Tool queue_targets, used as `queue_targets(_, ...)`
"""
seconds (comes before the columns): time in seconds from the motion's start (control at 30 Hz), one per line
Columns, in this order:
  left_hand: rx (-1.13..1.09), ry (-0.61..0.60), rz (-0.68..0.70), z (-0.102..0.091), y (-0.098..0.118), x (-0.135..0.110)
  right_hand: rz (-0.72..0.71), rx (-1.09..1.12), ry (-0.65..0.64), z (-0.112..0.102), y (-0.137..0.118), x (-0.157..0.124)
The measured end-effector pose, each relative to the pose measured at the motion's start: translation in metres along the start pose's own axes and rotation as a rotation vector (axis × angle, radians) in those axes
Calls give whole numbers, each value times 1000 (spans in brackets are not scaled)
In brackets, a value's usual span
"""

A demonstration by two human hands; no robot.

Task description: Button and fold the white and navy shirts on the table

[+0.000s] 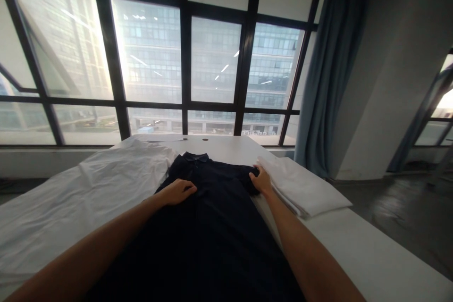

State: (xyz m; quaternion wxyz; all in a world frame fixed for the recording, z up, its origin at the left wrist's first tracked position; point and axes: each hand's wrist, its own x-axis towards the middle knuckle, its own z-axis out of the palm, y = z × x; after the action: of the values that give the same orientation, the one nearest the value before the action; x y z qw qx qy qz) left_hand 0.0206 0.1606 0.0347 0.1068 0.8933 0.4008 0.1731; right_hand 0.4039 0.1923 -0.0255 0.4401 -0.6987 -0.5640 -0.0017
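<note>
A dark navy polo shirt (212, 217) lies flat on the white table (371, 255), collar toward the window. My left hand (179, 191) rests palm down on the shirt's left chest, fingers loosely curled and together. My right hand (261, 180) lies on the shirt's right sleeve at its outer edge, fingers bent onto the fabric, next to a folded white stack.
A loose white garment (116, 174) is spread on the left of the table. A stack of folded white cloth (304, 188) sits at the right. A large window (212, 56) is behind the table, a blue curtain (329, 80) to its right.
</note>
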Motion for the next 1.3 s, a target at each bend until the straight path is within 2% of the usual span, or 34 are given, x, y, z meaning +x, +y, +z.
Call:
queue_targets(0.13,55,64,-75,0,-44,-9,14,26,52,-10,-28,5)
queue_targets(0.23,128,16,-166,13,-75,-23,24,45,-10,-17,-59,7)
queue_targets(0.3,143,-29,-195,22,-86,-29,-14,68,-78,-19,-84,3)
queue_targets(0.43,142,-100,-198,25,-88,-30,-209,80,-196,-10,-145,-20)
queue_targets(0.53,160,-86,-193,23,-85,-29,-343,50,-265,6,-188,-48)
queue_targets(0.67,174,-36,-167,24,-86,-32,-492,-29,-407,29,-220,-93)
queue_targets(0.8,175,7,-160,26,-87,-35,-541,-169,-566,37,-227,-122)
queue_targets(0.87,172,17,-159,26,-87,-36,-551,-223,-639,33,-228,-123)
queue_targets(0.93,175,19,-151,25,-86,-36,-555,-247,-637,28,-224,-117)
queue_targets(1.03,181,-4,-148,24,-85,-36,-532,-314,-573,26,-207,-106)
queue_targets(1.2,185,-80,-167,20,-80,-36,-387,-386,-838,32,-170,-104)
queue_targets(1.3,194,-153,-167,16,-80,-37,-348,-375,-903,29,-166,-101)
